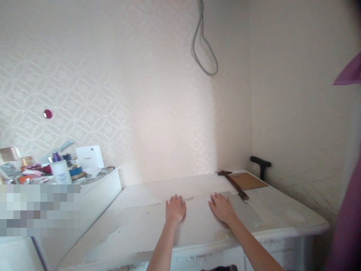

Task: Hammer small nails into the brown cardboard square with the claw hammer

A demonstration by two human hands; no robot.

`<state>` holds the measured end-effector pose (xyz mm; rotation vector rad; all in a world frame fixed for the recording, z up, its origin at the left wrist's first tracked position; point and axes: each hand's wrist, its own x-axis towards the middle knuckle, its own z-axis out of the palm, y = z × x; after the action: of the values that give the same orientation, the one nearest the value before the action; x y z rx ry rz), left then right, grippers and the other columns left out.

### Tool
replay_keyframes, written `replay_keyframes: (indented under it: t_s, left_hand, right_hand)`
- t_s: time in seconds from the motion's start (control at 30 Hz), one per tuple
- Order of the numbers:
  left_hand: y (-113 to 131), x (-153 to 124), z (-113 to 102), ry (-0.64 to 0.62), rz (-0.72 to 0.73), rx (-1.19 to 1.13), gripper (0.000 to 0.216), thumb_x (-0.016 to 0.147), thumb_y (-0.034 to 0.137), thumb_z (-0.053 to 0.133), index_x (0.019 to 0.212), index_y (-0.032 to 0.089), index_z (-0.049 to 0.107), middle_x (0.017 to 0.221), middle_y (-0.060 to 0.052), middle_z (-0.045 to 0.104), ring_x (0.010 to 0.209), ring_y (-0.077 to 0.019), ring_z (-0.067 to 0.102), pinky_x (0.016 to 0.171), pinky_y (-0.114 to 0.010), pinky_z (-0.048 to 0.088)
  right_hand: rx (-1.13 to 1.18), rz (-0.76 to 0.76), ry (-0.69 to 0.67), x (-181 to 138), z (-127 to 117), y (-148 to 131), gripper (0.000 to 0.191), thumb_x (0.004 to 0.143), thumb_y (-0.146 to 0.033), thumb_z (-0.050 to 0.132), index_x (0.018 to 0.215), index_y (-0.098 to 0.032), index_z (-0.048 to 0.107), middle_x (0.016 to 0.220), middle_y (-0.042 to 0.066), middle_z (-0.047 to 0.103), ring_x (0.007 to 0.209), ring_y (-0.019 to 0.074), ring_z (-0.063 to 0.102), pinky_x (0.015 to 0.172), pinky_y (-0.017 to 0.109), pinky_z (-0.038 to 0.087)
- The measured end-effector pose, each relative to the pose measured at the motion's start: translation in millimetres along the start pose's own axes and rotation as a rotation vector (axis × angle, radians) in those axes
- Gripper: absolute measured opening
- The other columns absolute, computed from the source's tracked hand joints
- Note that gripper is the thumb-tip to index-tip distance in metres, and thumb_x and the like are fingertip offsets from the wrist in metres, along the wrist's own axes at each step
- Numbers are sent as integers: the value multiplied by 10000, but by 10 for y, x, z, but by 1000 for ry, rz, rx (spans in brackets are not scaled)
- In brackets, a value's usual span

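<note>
At far left, a white side cabinet [101, 188] is seen, its top crowded with toiletries: a white bottle with a purple cap [60, 169], a white box [89, 156] and several smaller containers too cluttered to be told apart. Part of the lower left is blurred out. A small dark red dot [47, 113] is fixed to the patterned wallpaper [118, 94] above the cabinet.

The centre is occupied by a worn white table [135, 229], its surface scuffed and peeling in places. The left hand [175, 208] is laid flat on the tabletop, palm down, fingers extended and slightly spread, with nothing gripped. Just to its right, near but apart from it, the right hand [222, 207] is placed in the same manner: open, palm down, nothing held. Its outer edge rests at the border of a pale grey sheet [248, 214] lying flat on the table.

Beyond the right hand, a dark wooden strip [235, 185] is laid diagonally, touching a brown board [248, 180] near the table's back corner. A black T-shaped handle [261, 165] stands upright behind the table edge against the right-hand wall. A grey cable loop [204, 49] is hung from above on the wall. At far right, purple fabric [348, 226] is partly visible.
</note>
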<state>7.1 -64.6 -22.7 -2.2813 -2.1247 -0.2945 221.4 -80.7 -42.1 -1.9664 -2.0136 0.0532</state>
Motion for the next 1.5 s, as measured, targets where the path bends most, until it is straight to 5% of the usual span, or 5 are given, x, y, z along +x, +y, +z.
replay_keyframes:
  t_s: [1.5]
  left_hand:
    - [-14,13,24,-3,5,8,511,942,363,238,1365,173,451,1485,-122,363,1371,-273,323,1113,-481,230]
  right_hand:
    - [-1,-1,-8,-8,-21,-3,494,926,-345,301,1306,-141,542,1445,140,427,1347,287,336,1096,509,201]
